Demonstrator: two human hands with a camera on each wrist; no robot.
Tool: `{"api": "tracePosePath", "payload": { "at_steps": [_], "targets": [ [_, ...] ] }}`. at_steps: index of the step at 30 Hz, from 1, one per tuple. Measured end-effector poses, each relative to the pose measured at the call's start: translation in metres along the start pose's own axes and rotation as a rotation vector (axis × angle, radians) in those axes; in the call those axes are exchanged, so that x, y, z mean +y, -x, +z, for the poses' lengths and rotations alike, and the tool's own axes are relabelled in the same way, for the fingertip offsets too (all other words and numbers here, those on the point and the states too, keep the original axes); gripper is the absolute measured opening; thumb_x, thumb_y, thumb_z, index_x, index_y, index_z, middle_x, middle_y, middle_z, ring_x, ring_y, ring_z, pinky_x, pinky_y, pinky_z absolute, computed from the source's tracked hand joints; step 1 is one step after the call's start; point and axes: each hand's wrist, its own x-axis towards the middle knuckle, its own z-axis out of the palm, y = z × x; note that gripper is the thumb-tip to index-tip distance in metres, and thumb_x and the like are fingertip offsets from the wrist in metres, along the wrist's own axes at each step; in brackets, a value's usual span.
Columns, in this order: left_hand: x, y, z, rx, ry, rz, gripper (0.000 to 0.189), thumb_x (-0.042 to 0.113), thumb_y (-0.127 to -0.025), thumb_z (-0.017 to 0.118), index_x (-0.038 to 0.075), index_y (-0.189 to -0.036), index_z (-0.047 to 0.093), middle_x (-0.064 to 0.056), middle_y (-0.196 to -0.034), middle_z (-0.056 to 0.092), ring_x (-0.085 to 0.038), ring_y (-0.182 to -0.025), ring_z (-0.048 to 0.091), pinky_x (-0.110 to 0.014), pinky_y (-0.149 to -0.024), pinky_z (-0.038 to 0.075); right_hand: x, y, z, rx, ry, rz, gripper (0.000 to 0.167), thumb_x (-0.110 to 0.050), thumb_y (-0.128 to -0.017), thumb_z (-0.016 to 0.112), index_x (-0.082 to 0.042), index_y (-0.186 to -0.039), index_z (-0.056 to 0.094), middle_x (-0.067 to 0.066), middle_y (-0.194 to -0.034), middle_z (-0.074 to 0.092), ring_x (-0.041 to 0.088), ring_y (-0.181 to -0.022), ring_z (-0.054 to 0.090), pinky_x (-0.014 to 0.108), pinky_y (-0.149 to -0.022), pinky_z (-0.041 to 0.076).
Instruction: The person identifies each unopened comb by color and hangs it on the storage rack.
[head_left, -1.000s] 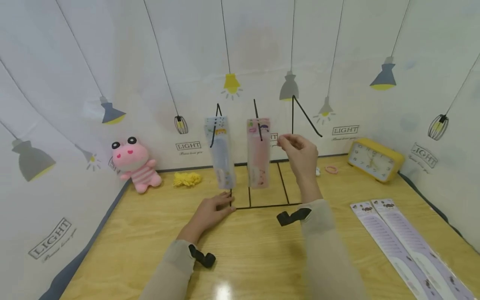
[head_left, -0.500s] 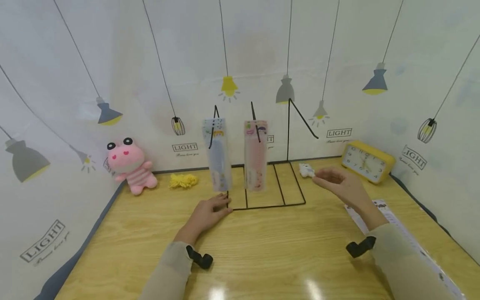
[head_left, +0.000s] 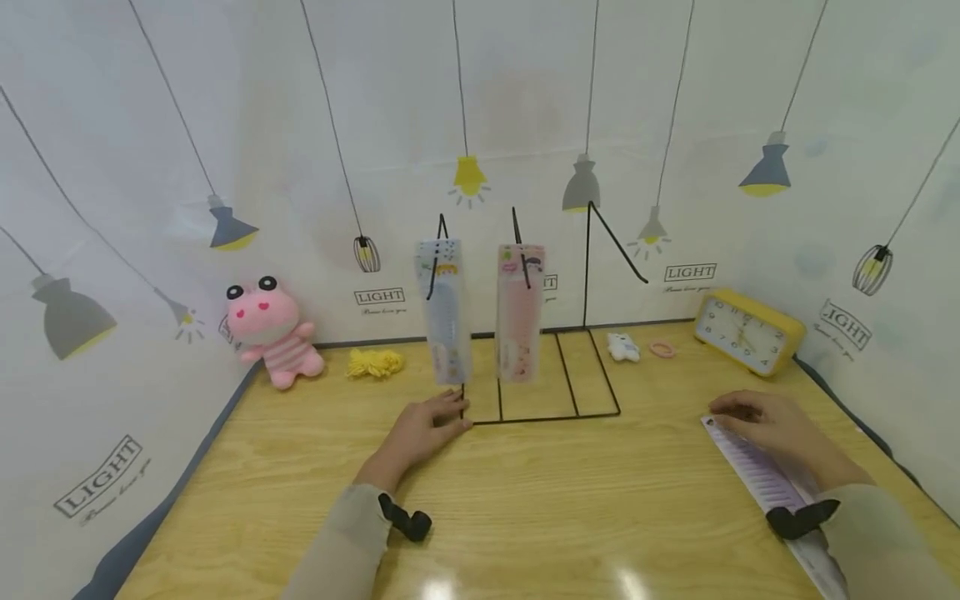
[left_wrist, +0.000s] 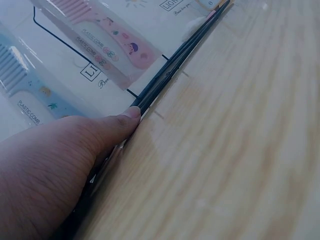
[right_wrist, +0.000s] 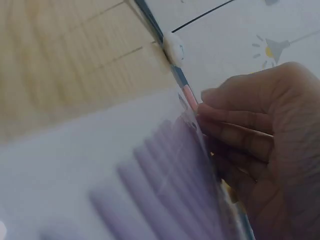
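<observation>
A black wire rack (head_left: 558, 416) stands mid-table with hooks. Packaged blue combs (head_left: 444, 317) hang on its left hook, packaged pink combs (head_left: 521, 321) on the middle one; "PLASTIC COMB" is readable in the left wrist view. The right hook (head_left: 618, 250) carries nothing. My left hand (head_left: 420, 429) rests at the base's front left corner, fingers extended, thumb against the wire. My right hand (head_left: 780, 433) is at the top end of a packaged purple comb (head_left: 757, 475) lying on the table. Its fingers are bent beside the package edge; whether they pinch it is unclear.
Behind stand a pink plush toy (head_left: 273, 329), a yellow yarn bundle (head_left: 375, 363), a small white figure (head_left: 623, 347), a pink ring (head_left: 662, 349) and a yellow clock (head_left: 750, 332). A printed wall covering (head_left: 510, 100) encloses the wooden table (head_left: 570, 492).
My right hand has moved from beside the rack's right hook, down and to the right, to the purple comb package. My left hand stays at the rack's base.
</observation>
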Motion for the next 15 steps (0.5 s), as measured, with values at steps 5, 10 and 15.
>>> {"api": "tracePosePath", "payload": {
  "at_steps": [5,10,15],
  "targets": [
    [0.001,0.000,0.001,-0.001,0.015,-0.006,0.048,0.047,-0.097,0.066,0.026,-0.140,0.062,0.008,-0.151,0.047,-0.017,-0.145,0.036,-0.047,-0.119,0.029,0.012,0.004,0.007,0.044,-0.043,-0.026,0.022,-0.020,-0.095,0.072,-0.012,-0.115,0.073,0.011,-0.118,0.070,-0.003,-0.104,0.057,0.011,-0.086,0.045],
    [0.000,0.001,0.002,0.002,0.018,-0.009,0.048,0.047,-0.096,0.066,0.026,-0.139,0.063,0.008,-0.151,0.048,-0.016,-0.145,0.037,-0.046,-0.119,0.029,0.015,0.006,0.011,0.076,-0.027,-0.072,0.016,-0.015,-0.093,0.073,-0.012,-0.109,0.074,0.011,-0.115,0.069,0.002,-0.102,0.058,0.014,-0.084,0.045],
    [-0.002,-0.001,0.003,0.015,-0.009,-0.002,0.049,0.050,-0.096,0.065,0.027,-0.139,0.063,0.009,-0.151,0.047,-0.015,-0.144,0.037,-0.046,-0.119,0.029,0.015,0.005,0.011,0.078,-0.021,-0.047,0.016,-0.017,-0.092,0.074,-0.012,-0.107,0.070,0.007,-0.110,0.068,0.000,-0.099,0.056,0.015,-0.083,0.043]
  ]
}}
